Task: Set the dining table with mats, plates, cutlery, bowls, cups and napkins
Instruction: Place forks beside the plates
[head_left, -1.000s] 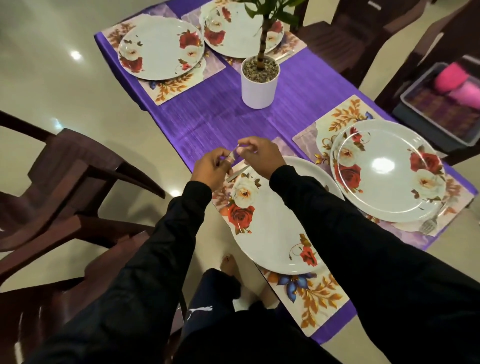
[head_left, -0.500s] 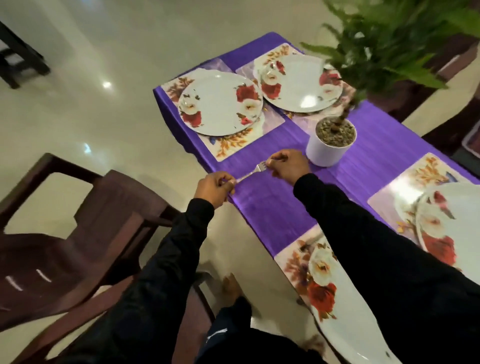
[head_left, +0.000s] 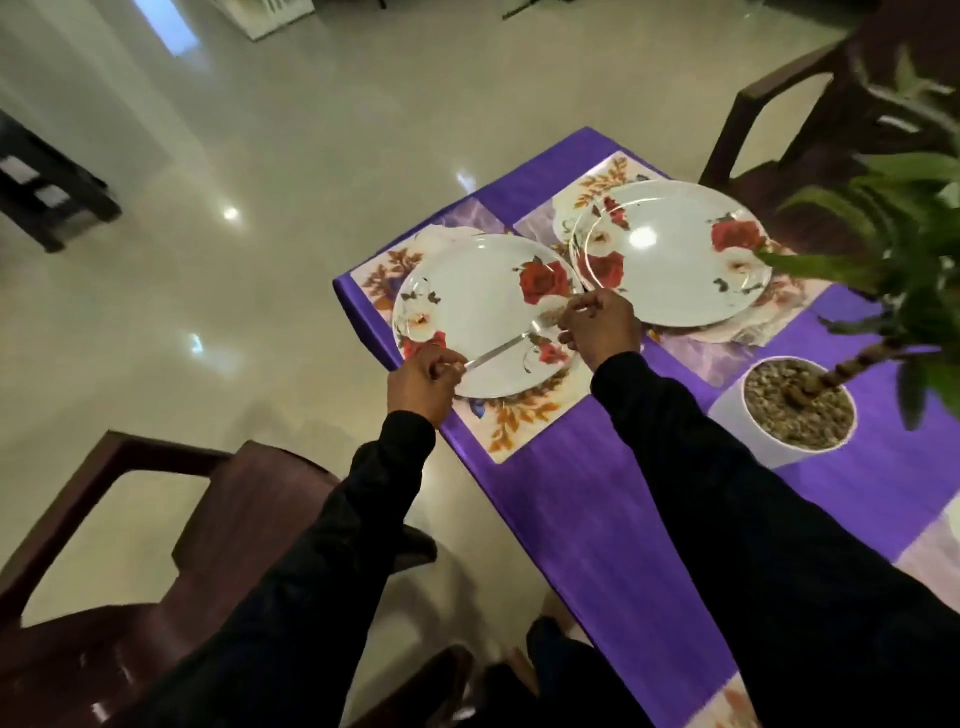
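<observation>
Both hands hold one fork (head_left: 511, 341) over the near plate (head_left: 480, 312), at the centre of the frame. The left hand (head_left: 423, 382) pinches the handle end at the plate's lower left rim; the right hand (head_left: 600, 325) pinches the tine end near the plate's right edge, its fingers curled round it. The fork runs slanted, low at left and higher at right. The plate sits on a floral mat (head_left: 524, 415) at the corner of the purple surface (head_left: 597, 509). A second plate (head_left: 670, 252) lies on its own mat, just beside the first, toward the upper right. A white pot (head_left: 779, 415) with a green plant stands at the right edge. A dark chair (head_left: 156, 545) fills the lower left, on the pale floor (head_left: 234, 156).
</observation>
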